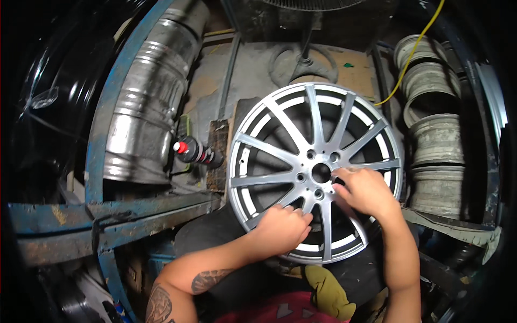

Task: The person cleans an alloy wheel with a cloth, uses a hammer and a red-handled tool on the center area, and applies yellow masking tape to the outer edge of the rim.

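Note:
A silver multi-spoke alloy wheel (318, 107) lies face up over my lap, its round centre hole and several bolt holes showing. My left hand (283, 230) is closed over the lower-left spokes, its fingertips curled onto the metal. Beside the centre hole, on its right, my right hand (367, 189) rests with its fingers bent against the hub and the thumb a little apart from them. Whatever lies under those fingers, if anything, is hidden. Left of the wheel is a dark bottle (196, 152) with a red and white cap.
Bare metal wheel rims are stacked in the blue frame (98, 145) at left, and more dull rims (437, 140) line the right. A yellow cable (409, 56) hangs at upper right. Behind the wheel stand a pedestal fan base (304, 67) and cardboard. An olive cloth (329, 290) lies near my lap.

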